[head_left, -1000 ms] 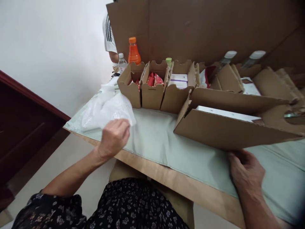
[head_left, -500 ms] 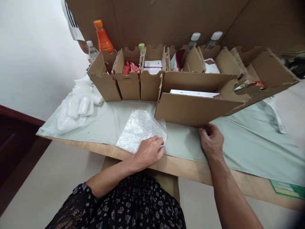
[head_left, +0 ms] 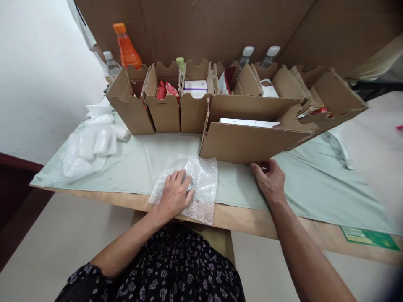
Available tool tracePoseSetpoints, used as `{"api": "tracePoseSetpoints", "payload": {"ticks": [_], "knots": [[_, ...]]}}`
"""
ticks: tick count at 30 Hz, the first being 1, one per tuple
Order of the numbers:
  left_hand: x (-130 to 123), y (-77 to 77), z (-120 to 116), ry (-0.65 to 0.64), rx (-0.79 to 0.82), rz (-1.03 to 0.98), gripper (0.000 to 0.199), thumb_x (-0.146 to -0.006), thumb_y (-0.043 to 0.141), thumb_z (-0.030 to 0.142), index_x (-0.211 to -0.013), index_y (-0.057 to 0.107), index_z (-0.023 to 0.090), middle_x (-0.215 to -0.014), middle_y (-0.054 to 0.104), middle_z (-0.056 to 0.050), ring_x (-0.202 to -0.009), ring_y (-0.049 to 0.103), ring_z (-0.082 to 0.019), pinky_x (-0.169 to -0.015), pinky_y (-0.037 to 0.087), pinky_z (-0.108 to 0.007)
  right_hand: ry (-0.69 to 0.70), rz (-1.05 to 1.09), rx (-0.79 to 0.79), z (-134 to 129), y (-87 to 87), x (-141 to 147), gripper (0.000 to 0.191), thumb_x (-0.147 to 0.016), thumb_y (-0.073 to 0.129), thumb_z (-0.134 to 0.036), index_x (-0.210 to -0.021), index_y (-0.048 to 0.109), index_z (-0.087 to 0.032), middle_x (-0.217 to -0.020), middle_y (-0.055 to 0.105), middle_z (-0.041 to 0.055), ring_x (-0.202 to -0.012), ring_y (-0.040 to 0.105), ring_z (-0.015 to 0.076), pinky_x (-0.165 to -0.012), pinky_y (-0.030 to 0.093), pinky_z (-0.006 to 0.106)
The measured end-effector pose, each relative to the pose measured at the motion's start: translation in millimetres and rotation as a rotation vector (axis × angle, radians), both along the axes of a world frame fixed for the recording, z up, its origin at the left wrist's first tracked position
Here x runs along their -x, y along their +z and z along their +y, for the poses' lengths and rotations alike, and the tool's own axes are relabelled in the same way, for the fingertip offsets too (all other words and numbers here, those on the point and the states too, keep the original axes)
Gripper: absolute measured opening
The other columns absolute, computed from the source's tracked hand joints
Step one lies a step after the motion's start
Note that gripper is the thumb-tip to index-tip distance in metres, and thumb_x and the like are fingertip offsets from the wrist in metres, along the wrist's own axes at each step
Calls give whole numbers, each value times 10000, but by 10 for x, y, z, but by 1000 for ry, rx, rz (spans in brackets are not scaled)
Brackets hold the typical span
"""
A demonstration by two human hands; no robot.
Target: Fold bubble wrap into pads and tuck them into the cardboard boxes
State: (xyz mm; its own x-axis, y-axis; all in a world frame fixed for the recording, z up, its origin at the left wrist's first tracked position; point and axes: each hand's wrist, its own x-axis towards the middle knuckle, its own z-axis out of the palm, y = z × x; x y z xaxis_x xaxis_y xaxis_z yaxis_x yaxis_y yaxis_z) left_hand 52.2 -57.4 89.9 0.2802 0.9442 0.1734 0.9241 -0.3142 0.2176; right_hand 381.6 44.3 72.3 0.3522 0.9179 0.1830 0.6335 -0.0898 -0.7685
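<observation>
A sheet of bubble wrap (head_left: pixel 204 184) lies on the cloth, its near end reaching over the table's front edge. My left hand (head_left: pixel 174 192) rests on it palm down, fingers spread, holding nothing. Right of it, a wide cardboard box (head_left: pixel 248 144) stands in front of the other boxes, with a white carton (head_left: pixel 248 123) inside. My right hand (head_left: pixel 271 180) is at the box's lower front edge, thumb and curled fingers against it; some fingertips are hidden.
A row of narrow cardboard boxes (head_left: pixel 165 115) with packets and cartons stands behind. Bubble-wrap pieces (head_left: pixel 90 149) are piled at left. An orange bottle (head_left: pixel 127 50) and clear bottles (head_left: pixel 271 56) stand at the back, before a cardboard panel (head_left: pixel 195 29). A green card (head_left: pixel 368 238) lies front right.
My left hand has opened from a curled shape and shifted left onto the bubble wrap. The sheet is spread nearer to me. My right hand stays at the box; the view has shifted slightly.
</observation>
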Motion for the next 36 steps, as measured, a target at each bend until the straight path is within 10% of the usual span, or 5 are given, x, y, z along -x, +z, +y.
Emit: {"api": "tracePoseSetpoints", "payload": {"ticks": [8, 15, 24, 36], "knots": [[26, 48, -123, 20, -7, -9, 316, -948, 654, 302, -1240, 650, 181, -1413, 609, -177, -1260, 570, -348, -992, 531, -506, -6, -1, 61, 104, 93, 69, 368, -694, 668, -494, -906, 649, -194, -845, 721, 92, -812, 664, 266, -814, 523, 439], [89, 76, -190, 5, 25, 2, 354, -931, 685, 314, -1256, 644, 180, -1423, 598, -179, -1255, 574, -355, -1009, 536, -511, 84, 39, -186, -684, 124, 460, 399, -868, 609, -442, -1182, 669, -202, -1309, 681, 145, -1198, 642, 300, -959, 540, 467], [-103, 102, -302, -87, 59, -96, 394, -948, 671, 317, -1315, 626, 179, -1481, 579, -183, -1283, 572, -362, -1053, 529, -539, 424, 103, 181, -869, 261, 1150, 660, -889, 592, -444, -1490, 528, -180, -895, 726, 54, -695, 621, 210, -740, 520, 390], [271, 42, 378, 47, 2, -188, 382, -991, 581, 329, -1333, 629, 165, -1537, 550, -200, -1425, 518, -351, -1154, 461, -551, 190, 193, 76, -859, 118, 470, 646, -838, 662, -477, -1396, 600, -159, -666, 493, -64, -597, 448, 148, -624, 410, 322]]}}
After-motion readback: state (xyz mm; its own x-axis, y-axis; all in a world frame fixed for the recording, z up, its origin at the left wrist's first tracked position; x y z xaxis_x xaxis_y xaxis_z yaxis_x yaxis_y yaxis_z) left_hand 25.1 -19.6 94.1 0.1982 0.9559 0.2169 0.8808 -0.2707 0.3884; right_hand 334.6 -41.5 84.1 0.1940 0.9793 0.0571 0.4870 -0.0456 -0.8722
